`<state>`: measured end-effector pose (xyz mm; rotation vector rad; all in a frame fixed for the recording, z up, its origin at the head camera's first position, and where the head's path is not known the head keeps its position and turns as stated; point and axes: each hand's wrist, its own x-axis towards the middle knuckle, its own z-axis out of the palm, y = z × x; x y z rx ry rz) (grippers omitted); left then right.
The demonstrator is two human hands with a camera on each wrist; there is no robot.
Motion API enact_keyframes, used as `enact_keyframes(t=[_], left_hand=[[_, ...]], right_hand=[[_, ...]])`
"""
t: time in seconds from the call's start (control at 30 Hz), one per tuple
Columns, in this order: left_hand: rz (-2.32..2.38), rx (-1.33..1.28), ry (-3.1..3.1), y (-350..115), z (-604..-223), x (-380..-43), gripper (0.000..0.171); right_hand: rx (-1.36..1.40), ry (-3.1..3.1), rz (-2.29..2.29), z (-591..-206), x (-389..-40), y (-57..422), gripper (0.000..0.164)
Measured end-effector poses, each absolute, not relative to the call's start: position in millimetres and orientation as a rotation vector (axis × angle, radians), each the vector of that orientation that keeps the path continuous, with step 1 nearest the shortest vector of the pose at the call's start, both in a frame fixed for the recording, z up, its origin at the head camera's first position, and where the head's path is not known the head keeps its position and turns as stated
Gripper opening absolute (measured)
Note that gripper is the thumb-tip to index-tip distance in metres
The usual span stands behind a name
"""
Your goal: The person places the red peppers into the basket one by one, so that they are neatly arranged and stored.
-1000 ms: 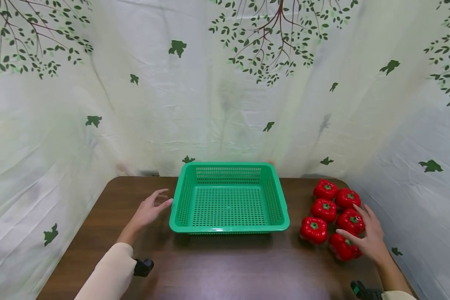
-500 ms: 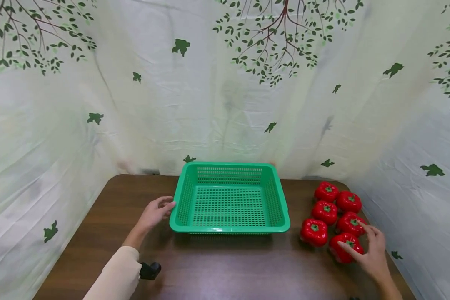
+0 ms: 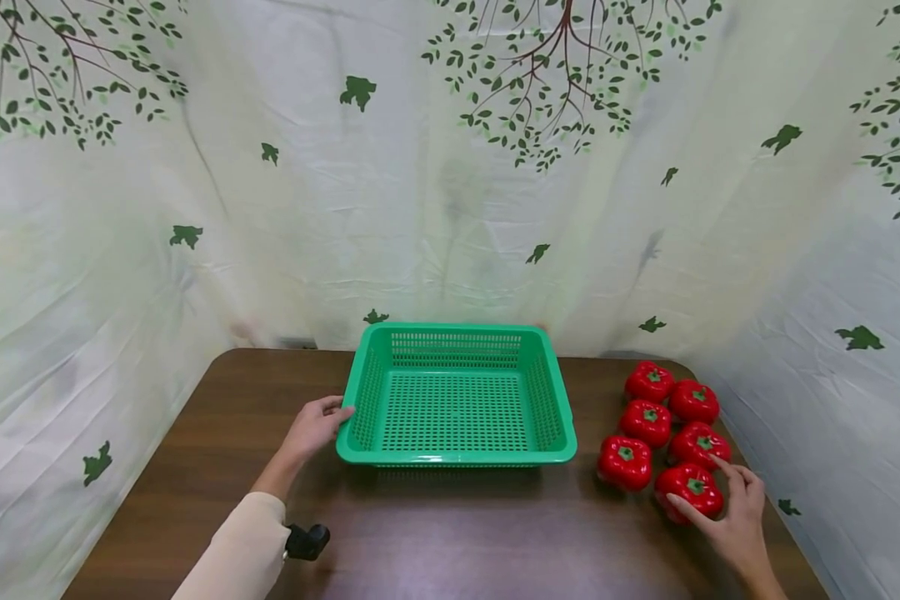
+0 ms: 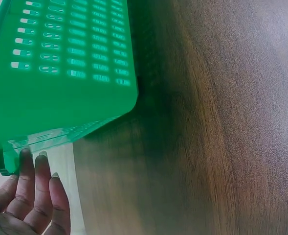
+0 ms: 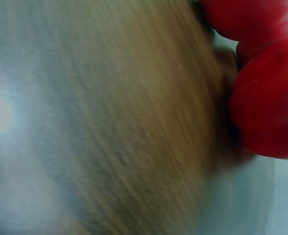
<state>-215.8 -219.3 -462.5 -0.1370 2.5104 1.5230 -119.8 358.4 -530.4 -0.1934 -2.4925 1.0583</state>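
Nearest red bell pepper: sits on the right side of the table, stem up, closest to the person in a cluster of six (image 3: pixel 688 487).
Right hand: grasping that pepper, thumb at its left side and fingers bent round its far right side (image 3: pixel 739 510); the right wrist view is blurred and leaves the hand out.
Other red bell peppers: five, bunched close in two loose columns, green stems up (image 3: pixel 646 422).
Green plastic basket: rectangular, perforated, in the middle of the table, well apart from the peppers (image 3: pixel 457 459).
Left hand: gripping the basket's left rim, thumb on top, fingers underneath (image 3: pixel 315 428).
Left arm: cream sleeve (image 3: pixel 234 550), black device at the wrist (image 3: pixel 307 542).
Table: dark brown, wood-grained (image 3: pixel 450 542).
Backdrop: pale cloth printed with leafy branches (image 3: pixel 390 225).
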Motion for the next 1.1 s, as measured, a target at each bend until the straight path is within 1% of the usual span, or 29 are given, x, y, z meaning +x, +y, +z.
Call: enact_keyframes(t=[0.47, 0.73, 1.1], left_hand=[[1.517, -0.179, 2.487, -218.5, -457.2, -217.1, 0.046], [1.565, -0.182, 2.404, -219.8, -455.6, -217.5, 0.049], [1.653, -0.144, 2.285, -225.8, -454.9, -218.0, 0.047]], right_hand=[[-0.279, -2.602, 1.109, -535.6, -114.1, 355.0, 0.081], [-0.199, -2.604, 1.076, -537.4, -113.1, 355.9, 0.079], [-0.176, -2.614, 1.073, -537.6, -113.3, 354.2, 0.08]])
